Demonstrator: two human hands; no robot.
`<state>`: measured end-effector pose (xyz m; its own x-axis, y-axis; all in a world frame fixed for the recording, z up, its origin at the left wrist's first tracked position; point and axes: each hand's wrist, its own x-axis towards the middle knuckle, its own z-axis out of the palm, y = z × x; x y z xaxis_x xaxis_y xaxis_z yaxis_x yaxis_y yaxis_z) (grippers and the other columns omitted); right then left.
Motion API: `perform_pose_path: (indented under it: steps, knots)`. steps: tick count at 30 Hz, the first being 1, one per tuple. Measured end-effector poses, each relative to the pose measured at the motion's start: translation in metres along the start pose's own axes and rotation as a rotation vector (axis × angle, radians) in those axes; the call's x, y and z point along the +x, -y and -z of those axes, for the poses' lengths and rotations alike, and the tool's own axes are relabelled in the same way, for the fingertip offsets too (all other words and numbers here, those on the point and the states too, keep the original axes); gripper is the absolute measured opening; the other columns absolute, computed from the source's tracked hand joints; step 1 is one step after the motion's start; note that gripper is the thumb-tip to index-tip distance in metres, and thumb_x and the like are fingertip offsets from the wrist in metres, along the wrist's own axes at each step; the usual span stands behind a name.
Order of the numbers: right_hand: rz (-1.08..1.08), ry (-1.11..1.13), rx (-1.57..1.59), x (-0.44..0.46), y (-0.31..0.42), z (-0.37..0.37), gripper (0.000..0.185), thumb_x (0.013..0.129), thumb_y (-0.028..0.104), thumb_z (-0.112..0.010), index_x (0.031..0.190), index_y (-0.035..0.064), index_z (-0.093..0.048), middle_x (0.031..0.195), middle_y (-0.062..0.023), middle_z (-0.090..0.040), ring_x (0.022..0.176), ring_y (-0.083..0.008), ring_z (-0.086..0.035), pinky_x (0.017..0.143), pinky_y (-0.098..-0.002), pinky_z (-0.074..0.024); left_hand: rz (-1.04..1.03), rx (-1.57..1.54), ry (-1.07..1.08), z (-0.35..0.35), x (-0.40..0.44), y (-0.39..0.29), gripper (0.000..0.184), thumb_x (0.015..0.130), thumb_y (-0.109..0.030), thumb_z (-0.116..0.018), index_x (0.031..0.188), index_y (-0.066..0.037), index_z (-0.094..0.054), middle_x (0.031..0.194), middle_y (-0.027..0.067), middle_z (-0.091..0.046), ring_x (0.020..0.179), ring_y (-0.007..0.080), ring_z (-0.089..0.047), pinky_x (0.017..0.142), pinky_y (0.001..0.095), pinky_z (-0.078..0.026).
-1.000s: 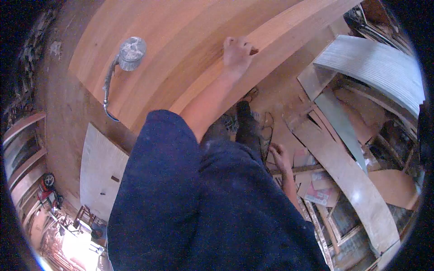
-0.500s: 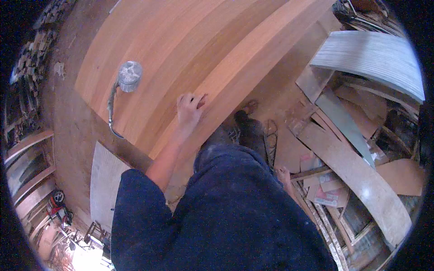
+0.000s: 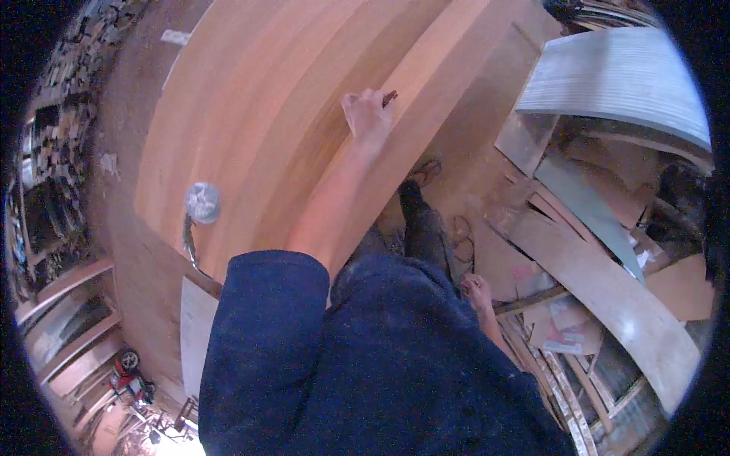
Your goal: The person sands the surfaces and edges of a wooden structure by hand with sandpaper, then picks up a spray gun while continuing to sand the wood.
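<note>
My left hand [image 3: 369, 118] is over the large reddish-brown wooden panel [image 3: 281, 114], its fingers curled around a small reddish-brown piece [image 3: 390, 99]. The piece is mostly hidden by the fingers, so its kind is unclear. Near the panel's left edge stands a grey cup-like canister [image 3: 203, 204], a dark curved hose or handle running down from it. My right hand [image 3: 477, 292] hangs beside my body with its fingers loosely curled, and I see nothing in it.
On the right lie a ribbed whitish panel [image 3: 616, 80], a long pale board [image 3: 601, 285], a grey-green strip [image 3: 589, 213] and cardboard scraps. Stacked wood pieces [image 3: 65, 167] line the far left. A red wheeled machine [image 3: 129, 376] is at lower left.
My left arm has stretched farther forward along the panel, with the small piece still in its fingers. My right hand stays at my side. The view has shifted slightly.
</note>
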<state>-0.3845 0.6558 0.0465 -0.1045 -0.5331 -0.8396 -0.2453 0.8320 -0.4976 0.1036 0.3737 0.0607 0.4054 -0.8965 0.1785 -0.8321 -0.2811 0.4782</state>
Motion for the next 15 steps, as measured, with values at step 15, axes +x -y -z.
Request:
perform_pose_path:
  steps: [15]
  knots:
    - [-0.043,-0.036,-0.317,0.122,0.066,0.123,0.020,0.095,0.018,-0.064,0.110,0.0067,-0.068,0.096,-0.0055,-0.071,0.084,-0.0131,-0.064,0.070,-0.0297,-0.0512,-0.126,0.034,-0.043,-0.085,0.181,-0.086,0.018,0.090,-0.029,-0.071,0.086,-0.013,-0.076,0.083,0.0091,-0.071,0.082,0.0275,-0.064,0.096,0.0466,-0.036]
